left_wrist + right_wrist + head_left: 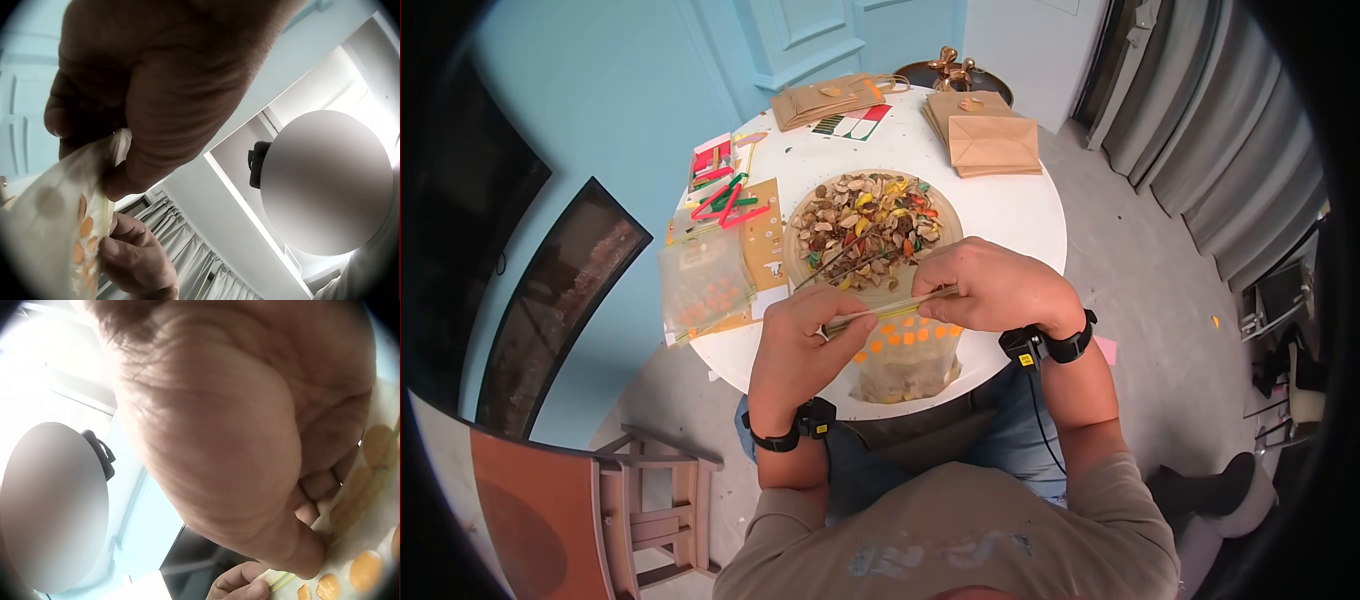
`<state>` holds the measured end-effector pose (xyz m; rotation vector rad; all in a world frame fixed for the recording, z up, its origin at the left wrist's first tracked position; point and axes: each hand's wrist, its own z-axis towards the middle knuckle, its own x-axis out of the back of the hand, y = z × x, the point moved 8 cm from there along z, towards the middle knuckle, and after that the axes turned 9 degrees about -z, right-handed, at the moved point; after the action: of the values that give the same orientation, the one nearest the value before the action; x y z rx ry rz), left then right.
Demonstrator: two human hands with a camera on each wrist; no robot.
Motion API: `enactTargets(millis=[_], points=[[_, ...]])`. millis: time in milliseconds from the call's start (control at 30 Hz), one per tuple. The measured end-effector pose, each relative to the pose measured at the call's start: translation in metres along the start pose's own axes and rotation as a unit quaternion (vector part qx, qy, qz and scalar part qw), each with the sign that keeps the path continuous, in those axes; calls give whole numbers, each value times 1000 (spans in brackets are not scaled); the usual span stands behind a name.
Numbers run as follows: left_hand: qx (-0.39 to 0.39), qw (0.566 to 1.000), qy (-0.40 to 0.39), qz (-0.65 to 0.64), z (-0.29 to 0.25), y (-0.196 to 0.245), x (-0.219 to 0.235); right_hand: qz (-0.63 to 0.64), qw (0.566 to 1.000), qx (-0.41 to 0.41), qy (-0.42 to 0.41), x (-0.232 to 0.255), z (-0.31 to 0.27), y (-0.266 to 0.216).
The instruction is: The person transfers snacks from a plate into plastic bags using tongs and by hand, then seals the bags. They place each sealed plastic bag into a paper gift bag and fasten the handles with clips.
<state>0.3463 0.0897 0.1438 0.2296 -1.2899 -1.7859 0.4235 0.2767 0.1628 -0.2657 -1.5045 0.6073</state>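
Observation:
Both hands pinch the top edge of a translucent zip bag (908, 355) printed with orange spots, in the head view at the table's near edge. My left hand (805, 345) grips the left part of the bag's zip strip between thumb and fingers. On the right part, my right hand (995, 285) holds the strip the same way. Some pale brown contents lie in the bottom of the bag. Just beyond the hands, a round tray (797, 270) carries a heap of dried potpourri (865, 220) in brown, yellow, orange and green, with thin dark sticks across it.
Another zip bag (705, 280) lies at the left of the white table (1000, 215), near red and green sticks (728, 205). Brown paper bags (995, 145) are stacked at the back right, and more paper bags (825, 100) at the back. A wooden chair (660, 510) stands lower left.

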Motion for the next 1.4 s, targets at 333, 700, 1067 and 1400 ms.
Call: enactTargets(millis=[333,700,1067,1400], points=[[6,1000,4,2,1,2,1,-40,999,-6,-2,2,1,-2],[7,1000,-27,-14,1,0,-7,-35,999,12,12,-2,-1,-20],[-3,1000,-31,6,0,5,-6,-49,998,37,32,-14,5,-25],[-4,999,-38,13,-1,8,-4,-48,995,55,64,-12,4,-33]])
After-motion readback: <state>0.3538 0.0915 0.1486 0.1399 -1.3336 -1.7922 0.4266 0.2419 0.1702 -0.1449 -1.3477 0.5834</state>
